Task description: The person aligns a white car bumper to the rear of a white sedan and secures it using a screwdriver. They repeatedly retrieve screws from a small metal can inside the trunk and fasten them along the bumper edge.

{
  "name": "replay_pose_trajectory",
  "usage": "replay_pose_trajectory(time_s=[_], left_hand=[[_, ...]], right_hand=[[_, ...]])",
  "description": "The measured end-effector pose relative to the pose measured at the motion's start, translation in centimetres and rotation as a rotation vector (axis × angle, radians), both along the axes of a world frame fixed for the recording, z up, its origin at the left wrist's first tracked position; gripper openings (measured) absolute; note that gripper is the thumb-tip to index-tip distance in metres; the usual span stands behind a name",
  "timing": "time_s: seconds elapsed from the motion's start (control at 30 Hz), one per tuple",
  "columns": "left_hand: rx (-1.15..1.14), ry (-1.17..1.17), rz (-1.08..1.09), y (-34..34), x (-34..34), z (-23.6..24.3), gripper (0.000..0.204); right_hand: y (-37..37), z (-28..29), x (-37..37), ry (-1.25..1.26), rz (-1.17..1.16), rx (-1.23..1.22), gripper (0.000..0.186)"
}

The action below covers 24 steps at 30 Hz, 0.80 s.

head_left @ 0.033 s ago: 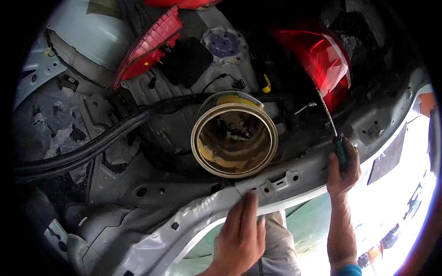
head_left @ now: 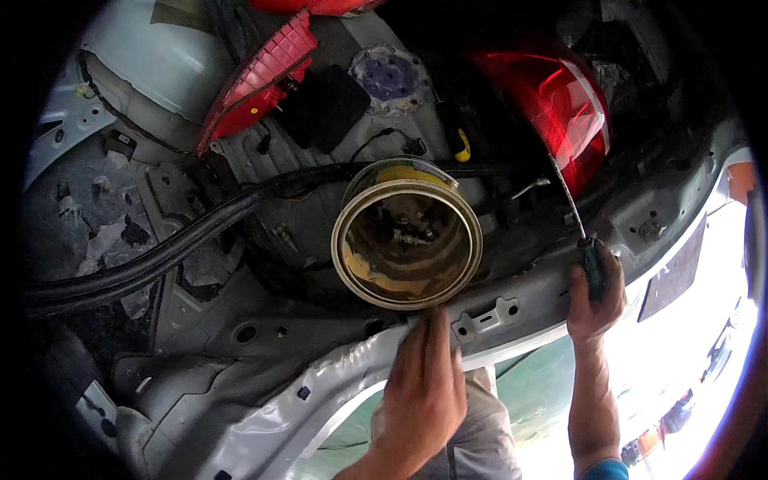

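Note:
My left hand (head_left: 424, 392) is just below a round metal tin (head_left: 408, 300), fingers stretched upward at its lower rim; whether they touch it I cannot tell. Small metal parts (head_left: 404, 236) lie inside the tin. My right hand (head_left: 596, 300) is closed round the dark green handle of a long screwdriver (head_left: 591, 264). The shaft points up at a red tail lamp (head_left: 572, 120); contact with it is unclear. A small metal tool or rod (head_left: 528, 188) lies left of the shaft.
The grey car body edge (head_left: 280, 400) runs along the bottom. A thick black rubber strip (head_left: 160, 264) crosses the left. A second red lamp piece (head_left: 256, 88), a yellow-and-black tool handle (head_left: 462, 146) and a pale panel (head_left: 144, 56) are further up. My trousered leg shows below the edge.
My left hand has moved up and slightly right, closer to the tin's lower rim. My right hand and the screwdriver look unchanged.

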<state>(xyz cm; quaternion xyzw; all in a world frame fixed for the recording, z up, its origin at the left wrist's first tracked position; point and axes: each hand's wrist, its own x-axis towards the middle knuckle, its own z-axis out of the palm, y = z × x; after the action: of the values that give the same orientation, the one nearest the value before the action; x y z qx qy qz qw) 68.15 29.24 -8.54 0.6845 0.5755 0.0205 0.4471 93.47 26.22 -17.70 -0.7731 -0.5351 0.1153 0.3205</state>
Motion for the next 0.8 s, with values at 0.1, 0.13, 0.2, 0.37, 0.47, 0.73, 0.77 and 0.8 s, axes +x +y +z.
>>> replay_pose_trajectory(time_s=[0.1,0.13,0.2,0.37,0.47,0.73,0.77,0.8], left_hand=[[0.132,0.210,-0.017,2.9,2.1,-4.3,0.050],[0.158,0.281,-0.021,4.1,2.4,-5.7,0.046],[0.174,0.422,-0.061,7.0,2.9,-7.0,0.032],[0.279,0.501,-0.105,9.1,2.1,-13.9,0.012],[0.157,0.584,-0.083,10.6,2.0,-14.9,0.013],[0.144,0.527,0.161,11.1,-0.5,-18.3,0.022],[0.102,0.568,-0.032,11.5,-1.3,-18.7,0.024],[0.205,0.526,-0.033,10.9,-2.1,-19.5,0.022]], right_hand=[[-0.4,-0.3,0.3,-0.014,-0.001,-0.005,0.037],[-0.5,-0.3,0.3,0.002,-0.013,-0.013,0.037],[-0.6,-0.6,0.3,0.007,0.000,0.001,0.038],[-0.6,-0.5,0.4,0.011,0.018,0.015,0.038],[-0.6,-0.8,0.6,-0.028,0.033,0.049,0.039],[-0.7,-0.8,0.5,-0.020,0.009,0.031,0.038],[-0.6,-0.9,0.4,-0.006,0.004,0.041,0.038],[-0.6,-1.0,0.3,0.009,0.001,0.052,0.038]])
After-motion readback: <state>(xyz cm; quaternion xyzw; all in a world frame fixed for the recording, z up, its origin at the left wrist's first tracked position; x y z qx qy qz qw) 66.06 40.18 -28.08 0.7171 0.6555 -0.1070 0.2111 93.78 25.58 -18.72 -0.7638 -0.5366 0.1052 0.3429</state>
